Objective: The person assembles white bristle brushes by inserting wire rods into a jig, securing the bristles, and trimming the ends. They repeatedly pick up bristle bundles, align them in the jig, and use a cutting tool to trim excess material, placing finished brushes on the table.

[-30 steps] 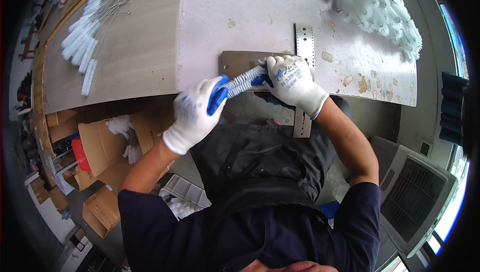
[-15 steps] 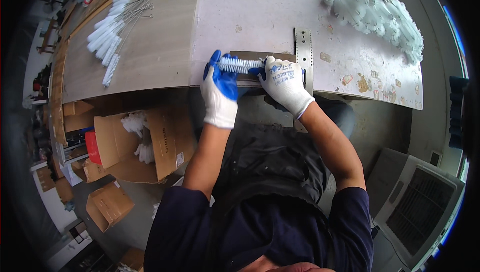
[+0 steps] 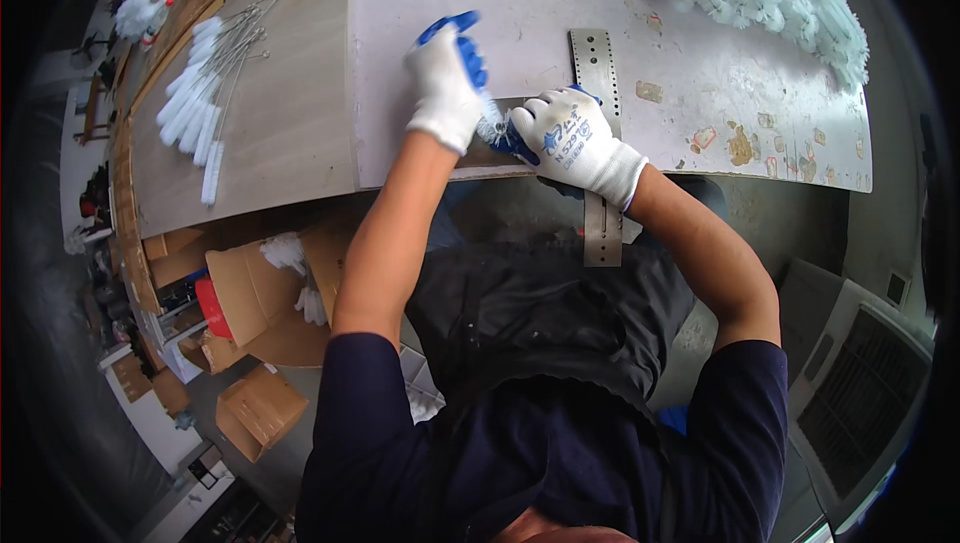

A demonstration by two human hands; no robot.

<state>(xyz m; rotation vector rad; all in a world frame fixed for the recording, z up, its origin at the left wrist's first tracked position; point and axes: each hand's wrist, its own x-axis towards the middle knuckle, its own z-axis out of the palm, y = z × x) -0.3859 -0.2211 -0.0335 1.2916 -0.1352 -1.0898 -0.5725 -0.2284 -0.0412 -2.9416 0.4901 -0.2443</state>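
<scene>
The gloved right hand (image 3: 565,133) grips a white brush (image 3: 492,128) beside the perforated metal strip (image 3: 598,113) on the surface (image 3: 680,133); the left hand (image 3: 447,83) rests half-curled against the brush.

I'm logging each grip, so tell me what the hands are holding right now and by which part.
The right hand grips a white bristled brush at its near end, mostly hidden under the glove. The left hand touches its other end; whether it grips is unclear.

Both gloved hands meet at the near edge of a pale table (image 3: 700,73): the left hand (image 3: 447,83) and right hand (image 3: 565,133) grip a white bristled brush (image 3: 492,128) beside a perforated metal strip (image 3: 597,63)
</scene>
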